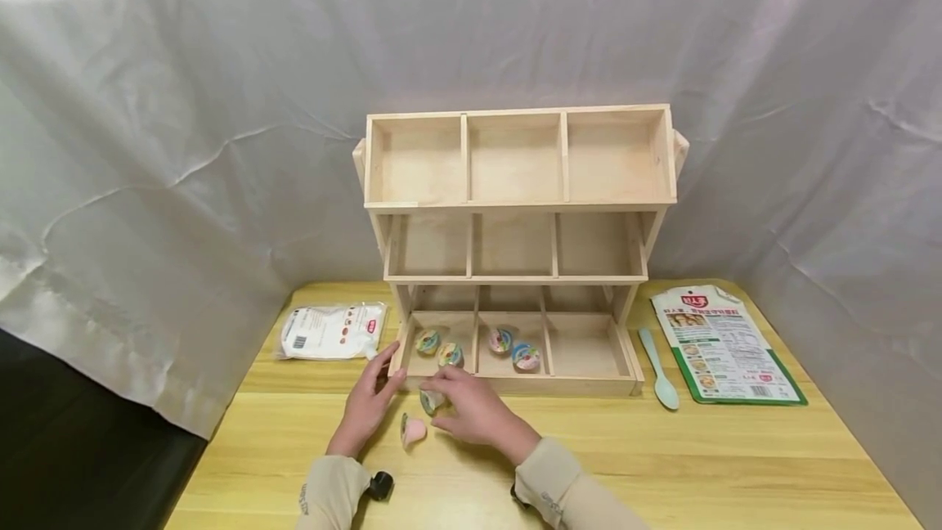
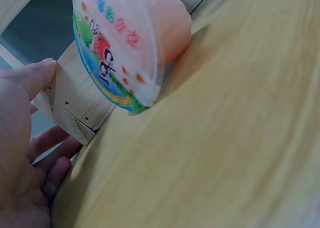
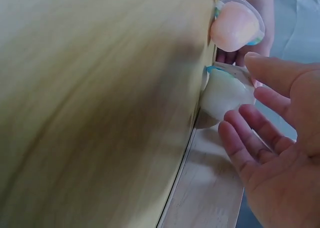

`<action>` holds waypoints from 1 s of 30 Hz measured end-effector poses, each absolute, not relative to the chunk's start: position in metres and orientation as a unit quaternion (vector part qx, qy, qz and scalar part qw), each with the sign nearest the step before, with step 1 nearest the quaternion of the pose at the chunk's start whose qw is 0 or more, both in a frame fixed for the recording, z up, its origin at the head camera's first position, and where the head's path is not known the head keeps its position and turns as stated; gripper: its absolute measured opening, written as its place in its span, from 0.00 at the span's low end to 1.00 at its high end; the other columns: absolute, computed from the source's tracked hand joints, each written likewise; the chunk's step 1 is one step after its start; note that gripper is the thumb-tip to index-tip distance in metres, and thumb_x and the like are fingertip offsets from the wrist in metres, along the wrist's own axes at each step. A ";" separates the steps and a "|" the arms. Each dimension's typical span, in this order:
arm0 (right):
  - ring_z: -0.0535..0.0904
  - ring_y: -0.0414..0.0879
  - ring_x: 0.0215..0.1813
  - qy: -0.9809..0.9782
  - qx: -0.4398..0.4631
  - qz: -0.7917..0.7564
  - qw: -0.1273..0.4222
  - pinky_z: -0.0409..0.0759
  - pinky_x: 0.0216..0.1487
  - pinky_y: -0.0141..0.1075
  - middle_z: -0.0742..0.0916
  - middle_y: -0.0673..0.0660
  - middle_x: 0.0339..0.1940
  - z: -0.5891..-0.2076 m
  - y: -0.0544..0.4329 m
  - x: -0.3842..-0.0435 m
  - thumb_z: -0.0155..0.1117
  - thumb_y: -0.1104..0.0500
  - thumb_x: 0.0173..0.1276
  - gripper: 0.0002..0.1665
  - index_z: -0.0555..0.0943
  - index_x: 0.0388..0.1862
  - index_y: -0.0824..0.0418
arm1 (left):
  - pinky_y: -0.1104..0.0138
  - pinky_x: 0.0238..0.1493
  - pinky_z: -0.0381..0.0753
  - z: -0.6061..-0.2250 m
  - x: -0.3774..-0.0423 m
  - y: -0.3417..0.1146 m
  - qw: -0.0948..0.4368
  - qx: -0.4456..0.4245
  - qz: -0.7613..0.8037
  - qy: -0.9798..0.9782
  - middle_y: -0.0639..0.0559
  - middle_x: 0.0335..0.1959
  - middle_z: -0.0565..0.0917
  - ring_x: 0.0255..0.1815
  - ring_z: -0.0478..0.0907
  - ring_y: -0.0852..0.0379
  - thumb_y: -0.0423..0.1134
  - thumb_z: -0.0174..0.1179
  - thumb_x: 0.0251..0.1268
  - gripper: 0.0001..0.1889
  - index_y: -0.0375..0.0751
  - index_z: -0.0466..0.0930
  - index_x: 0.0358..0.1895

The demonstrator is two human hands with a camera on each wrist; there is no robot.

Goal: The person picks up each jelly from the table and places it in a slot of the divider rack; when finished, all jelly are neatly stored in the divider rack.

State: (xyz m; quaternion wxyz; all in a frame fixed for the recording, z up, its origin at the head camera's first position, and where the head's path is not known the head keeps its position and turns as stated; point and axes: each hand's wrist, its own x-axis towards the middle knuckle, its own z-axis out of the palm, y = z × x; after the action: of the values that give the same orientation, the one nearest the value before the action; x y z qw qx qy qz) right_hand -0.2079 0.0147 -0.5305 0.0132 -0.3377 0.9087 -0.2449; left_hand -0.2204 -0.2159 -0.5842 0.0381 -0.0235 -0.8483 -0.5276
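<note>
Left hand [image 1: 370, 406] grips the wooden rack [image 1: 515, 385] at its front left corner; right hand [image 1: 474, 409] loosely spread at the pale jelly cup [image 1: 430, 402] before the bottom tier, contact can't tell. Pink jelly cup [image 1: 414, 431] lies on the table [image 1: 662, 464] between both hands; four cups [image 1: 526, 357] sit in the bottom tier.

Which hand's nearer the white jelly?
Right. The right hand is close beside the white jelly; the left hand is farther left, at the left front corner of the rack.

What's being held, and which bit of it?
The left hand holds the wooden rack by its near left corner. The right hand shows no clear grip on the white jelly cup.
</note>
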 end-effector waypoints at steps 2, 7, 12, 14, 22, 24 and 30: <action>0.82 0.39 0.52 0.913 -0.341 -0.223 0.008 0.82 0.55 0.35 0.84 0.46 0.56 -0.532 0.012 -0.208 0.78 0.51 0.64 0.32 0.82 0.68 0.48 | 0.51 0.64 0.77 -0.584 -0.220 -0.216 0.037 -0.021 -0.528 -0.848 0.44 0.71 0.75 0.65 0.78 0.45 0.53 0.59 0.78 0.30 0.62 0.64 0.79; 0.81 0.38 0.50 0.918 -0.349 -0.189 -0.013 0.82 0.51 0.34 0.85 0.45 0.54 -0.535 0.009 -0.208 0.78 0.50 0.64 0.30 0.83 0.65 0.48 | 0.51 0.64 0.77 -0.585 -0.221 -0.216 0.037 -0.026 -0.526 -0.849 0.44 0.71 0.75 0.65 0.78 0.45 0.54 0.58 0.78 0.31 0.61 0.64 0.80; 0.81 0.38 0.47 0.917 -0.352 -0.184 -0.027 0.81 0.47 0.33 0.85 0.45 0.50 -0.533 0.008 -0.208 0.77 0.52 0.64 0.26 0.83 0.61 0.49 | 0.52 0.63 0.77 -0.585 -0.220 -0.215 0.042 -0.026 -0.528 -0.848 0.44 0.70 0.76 0.64 0.79 0.46 0.53 0.59 0.78 0.31 0.61 0.65 0.79; 0.81 0.38 0.47 0.917 -0.354 -0.181 -0.027 0.81 0.46 0.33 0.85 0.45 0.50 -0.533 0.008 -0.207 0.78 0.52 0.63 0.25 0.84 0.59 0.49 | 0.52 0.63 0.78 -0.585 -0.221 -0.216 0.042 -0.026 -0.529 -0.847 0.44 0.70 0.76 0.63 0.79 0.46 0.53 0.59 0.77 0.30 0.61 0.65 0.79; 0.82 0.39 0.50 0.919 -0.348 -0.184 0.013 0.80 0.51 0.33 0.87 0.45 0.51 -0.536 0.009 -0.205 0.76 0.51 0.65 0.19 0.87 0.55 0.49 | 0.53 0.63 0.77 -0.586 -0.222 -0.217 0.044 -0.031 -0.524 -0.850 0.45 0.70 0.76 0.63 0.79 0.47 0.53 0.59 0.78 0.30 0.62 0.65 0.79; 0.82 0.38 0.49 0.919 -0.347 -0.188 0.015 0.79 0.50 0.32 0.87 0.45 0.51 -0.537 0.009 -0.205 0.76 0.51 0.65 0.19 0.87 0.55 0.49 | 0.54 0.63 0.78 -0.587 -0.223 -0.217 0.048 -0.033 -0.521 -0.851 0.44 0.70 0.76 0.63 0.79 0.47 0.53 0.59 0.78 0.30 0.60 0.65 0.79; 0.81 0.37 0.46 0.914 -0.352 -0.203 0.012 0.79 0.47 0.29 0.88 0.46 0.50 -0.534 0.011 -0.206 0.77 0.53 0.65 0.19 0.87 0.54 0.51 | 0.55 0.61 0.79 -0.588 -0.223 -0.217 0.058 -0.039 -0.519 -0.852 0.43 0.69 0.77 0.62 0.79 0.46 0.52 0.59 0.78 0.31 0.56 0.65 0.80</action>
State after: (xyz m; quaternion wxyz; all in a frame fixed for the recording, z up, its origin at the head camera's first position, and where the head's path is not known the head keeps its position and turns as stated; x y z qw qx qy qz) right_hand -0.2064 0.0106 -0.5341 0.0125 -0.3515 0.9138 -0.2031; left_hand -0.2226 -0.2169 -0.5876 0.0577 -0.0391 -0.8519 -0.5191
